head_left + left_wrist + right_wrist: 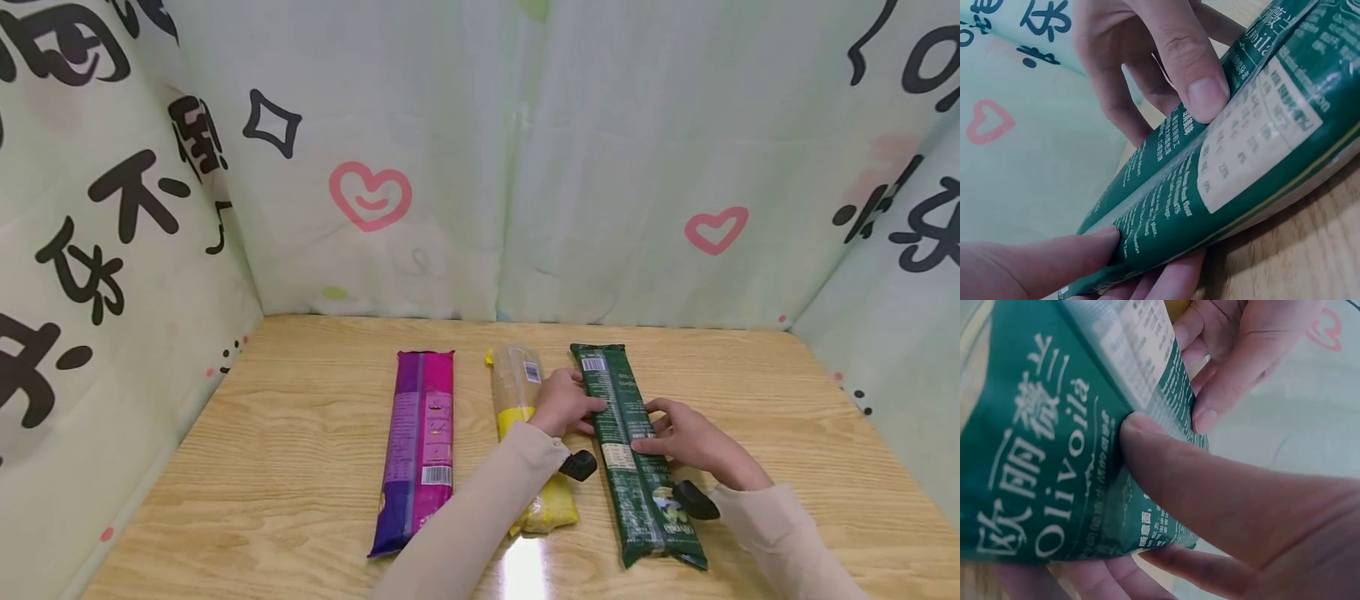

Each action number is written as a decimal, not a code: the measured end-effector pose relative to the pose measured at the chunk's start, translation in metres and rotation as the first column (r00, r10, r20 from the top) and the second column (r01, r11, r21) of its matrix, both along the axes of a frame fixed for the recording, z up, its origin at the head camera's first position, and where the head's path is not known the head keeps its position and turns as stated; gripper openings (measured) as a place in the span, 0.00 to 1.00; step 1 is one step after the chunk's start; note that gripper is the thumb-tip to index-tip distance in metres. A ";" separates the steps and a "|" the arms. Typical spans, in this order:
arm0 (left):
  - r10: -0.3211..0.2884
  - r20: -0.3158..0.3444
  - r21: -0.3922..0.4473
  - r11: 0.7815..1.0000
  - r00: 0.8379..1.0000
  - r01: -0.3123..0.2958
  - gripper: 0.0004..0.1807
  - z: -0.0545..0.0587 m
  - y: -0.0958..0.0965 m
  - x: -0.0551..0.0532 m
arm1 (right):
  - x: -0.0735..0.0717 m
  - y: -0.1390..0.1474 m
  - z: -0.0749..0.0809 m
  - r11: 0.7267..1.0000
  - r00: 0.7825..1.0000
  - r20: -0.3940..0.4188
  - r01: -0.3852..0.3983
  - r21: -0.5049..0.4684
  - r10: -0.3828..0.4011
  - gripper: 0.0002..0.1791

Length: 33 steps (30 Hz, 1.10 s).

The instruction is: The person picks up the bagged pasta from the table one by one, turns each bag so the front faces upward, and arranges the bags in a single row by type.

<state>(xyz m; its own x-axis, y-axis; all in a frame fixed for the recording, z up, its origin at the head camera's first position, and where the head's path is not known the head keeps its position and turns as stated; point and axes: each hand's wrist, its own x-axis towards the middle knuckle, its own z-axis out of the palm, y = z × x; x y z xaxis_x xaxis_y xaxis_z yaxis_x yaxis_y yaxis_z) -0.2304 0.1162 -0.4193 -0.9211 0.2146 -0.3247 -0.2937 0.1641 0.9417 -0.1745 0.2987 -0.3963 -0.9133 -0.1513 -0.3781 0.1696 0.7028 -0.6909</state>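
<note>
A long green packet (626,467) with "Olivoila" lettering, a pale label panel and a barcode lies slanted between both hands. My left hand (566,403) grips its left edge, thumb on top and fingers beneath, as the left wrist view shows. On the opposite edge my right hand (693,443) holds it lower down; in the right wrist view the thumb (1172,475) presses the face while fingers (1104,581) curl under. Just left of the green packet lies a clear and yellow packet (513,392), partly covered by the left hand and sleeve.
A purple and pink packet (420,442) lies farther left on the wooden table (300,467), its lower corner near the left sleeve. Printed curtains (600,167) with hearts and black characters enclose the table at the back and sides.
</note>
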 end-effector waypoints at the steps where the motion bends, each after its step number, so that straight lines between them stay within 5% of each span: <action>1: 0.004 0.000 0.001 1.000 1.000 -0.004 0.26 0.000 0.000 0.000 | 0.000 0.000 0.000 1.000 1.000 -0.001 0.001 0.006 -0.001 0.42; 14: 0.052 -0.006 0.057 0.997 0.999 -0.051 0.24 -0.003 0.005 0.000 | 0.006 0.009 -0.003 0.997 0.998 0.028 0.061 0.046 -0.062 0.45; 33: 0.063 0.014 0.097 0.993 0.998 -0.064 0.24 -0.004 0.003 0.000 | 0.006 0.019 -0.008 0.990 0.994 0.064 0.092 -0.111 -0.085 0.38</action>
